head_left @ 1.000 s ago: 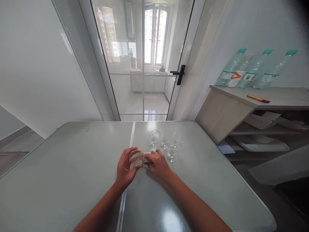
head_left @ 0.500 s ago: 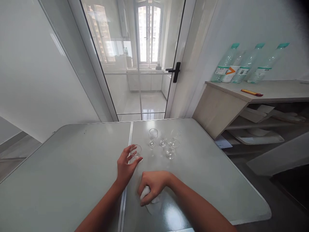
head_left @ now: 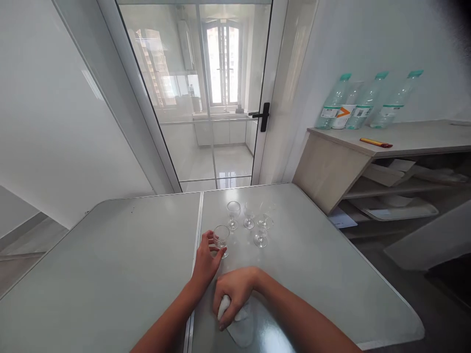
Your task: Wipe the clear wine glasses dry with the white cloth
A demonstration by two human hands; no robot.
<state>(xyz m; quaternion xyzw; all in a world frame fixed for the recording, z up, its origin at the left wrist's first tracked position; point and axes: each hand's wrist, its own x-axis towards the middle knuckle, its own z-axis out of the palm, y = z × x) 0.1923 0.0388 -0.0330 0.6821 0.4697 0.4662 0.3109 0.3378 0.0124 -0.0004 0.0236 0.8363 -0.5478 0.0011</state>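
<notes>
My left hand (head_left: 209, 252) curls its fingers and thumb around the lower part of a stemmed glass (head_left: 221, 234), which stands upright near the table's seam. Closer to me, my right hand (head_left: 235, 294) is closed on a bunched white cloth (head_left: 241, 331), part of which lies spread on the tabletop. Beyond the held glass, several more clear stemmed glasses are grouped: one glass (head_left: 233, 211) at the left, another glass (head_left: 249, 214) beside it, a faint one (head_left: 265, 218) to the right, and a nearer one (head_left: 260, 238).
The pale table (head_left: 128, 274) has a metal seam and meets a glass door (head_left: 224, 162) with a black handle (head_left: 264, 116). On the right, a wooden shelf (head_left: 324, 169) carries several plastic bottles (head_left: 358, 105) and a yellow-red packet (head_left: 376, 142); trays and papers lie inside it.
My left hand has moved the glass to the right, toward the other glasses. My right hand still grips the cloth in nearly the same place. The camera view has shifted slightly.
</notes>
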